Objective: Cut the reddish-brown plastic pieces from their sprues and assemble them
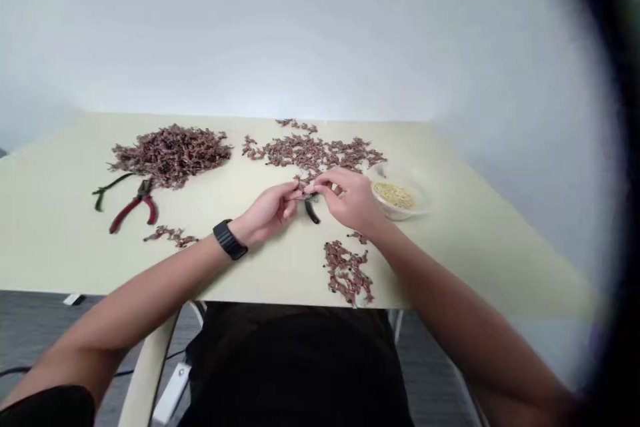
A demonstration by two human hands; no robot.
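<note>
- A small black-handled hand tool with a metal tip [311,211] sits between the hands, above the table's near half; its long axis tilts, handle pointing down toward the person, tip up and away.
- The left hand [267,211], a black banded wristwatch [229,240] on its wrist, curls its fingers closed around the tool's upper end.
- The right hand [349,199] presses its fingertips together over the same spot; exactly what they pinch is hidden.
- A knobbly reddish-brown heap of twig-like pieces [347,273] lies near the table's front edge, right of the hands.
- A smaller reddish-brown clump [170,235] lies to the left.
- Further off: red-handled steel pliers [134,208], a loose reddish-brown spread [313,153], and a clear plastic bowl of pale grains [395,199], all on the cream tabletop [75,247].
</note>
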